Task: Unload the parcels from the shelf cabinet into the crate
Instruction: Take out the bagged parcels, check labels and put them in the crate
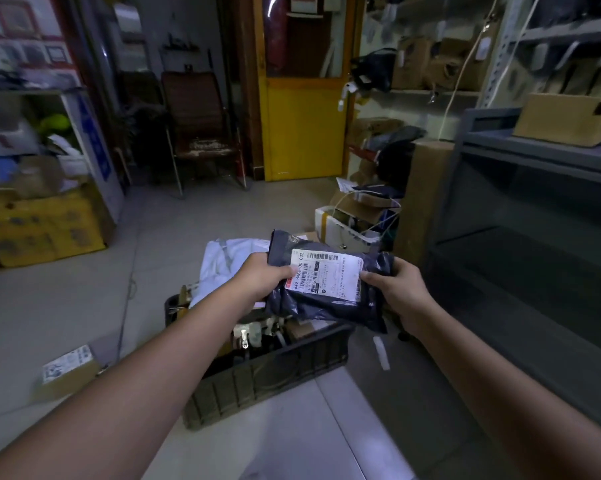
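A dark grey plastic parcel (313,306) with a white shipping label hangs in the air above the crate. My left hand (262,277) grips its left end, thumb on the label's edge. My right hand (394,289) grips its right end. Below them on the floor sits the dark ribbed crate (268,379), holding a white plastic parcel (226,265) and other packages. To the right stands the grey metal shelf cabinet (520,209); its lower shelves look bare, and a cardboard box (565,119) rests on its top.
A small labelled box (69,370) lies on the floor left of the crate. Yellow cartons (39,226) stand at the left, a chair (202,133) and yellow door (304,126) behind. Boxes and a tall carton (422,199) crowd the space beyond the cabinet.
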`<state>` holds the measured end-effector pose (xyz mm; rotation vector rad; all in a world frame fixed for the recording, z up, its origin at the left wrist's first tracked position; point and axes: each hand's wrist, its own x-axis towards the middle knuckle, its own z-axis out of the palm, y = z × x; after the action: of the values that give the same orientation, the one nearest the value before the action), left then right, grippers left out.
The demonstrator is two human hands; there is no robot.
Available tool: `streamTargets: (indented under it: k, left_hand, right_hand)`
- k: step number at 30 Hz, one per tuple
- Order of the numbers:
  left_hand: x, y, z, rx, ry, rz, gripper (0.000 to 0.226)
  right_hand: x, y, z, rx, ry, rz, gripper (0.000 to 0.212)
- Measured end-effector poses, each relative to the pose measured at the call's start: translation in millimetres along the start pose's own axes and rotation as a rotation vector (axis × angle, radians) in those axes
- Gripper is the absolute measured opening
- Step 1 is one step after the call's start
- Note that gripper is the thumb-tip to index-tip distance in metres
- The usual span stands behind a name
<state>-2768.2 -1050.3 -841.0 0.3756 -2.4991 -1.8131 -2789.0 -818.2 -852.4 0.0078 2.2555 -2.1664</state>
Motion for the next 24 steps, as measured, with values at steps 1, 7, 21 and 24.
streamTargets:
  k: [1,7,21,24]
  left_hand:
    - [6.4,-1.1,-7.9,0.007,0.015,-0.010,0.008]
    - [47.9,-11.7,-56.6,0.005,0.081,-0.035,0.011]
    - [167.0,-71.0,-115.7,-0.023,0.205,-0.129,0.027]
    - [188.0,-88.4,-119.2,-0.018,0.204,-0.149,0.024]
  right_hand:
    - [8.4,-4.0,9.5,-0.011,-0.012,-0.004,0.028]
    - [63.3,-15.7,68.3,-0.110,-0.079,-0.033,0.032]
    - [197.8,12.1,186.1,-0.384,-0.166,-0.115,0.025]
    - [222.7,30.3,200.6,-0.459,-0.170,-0.108,0.024]
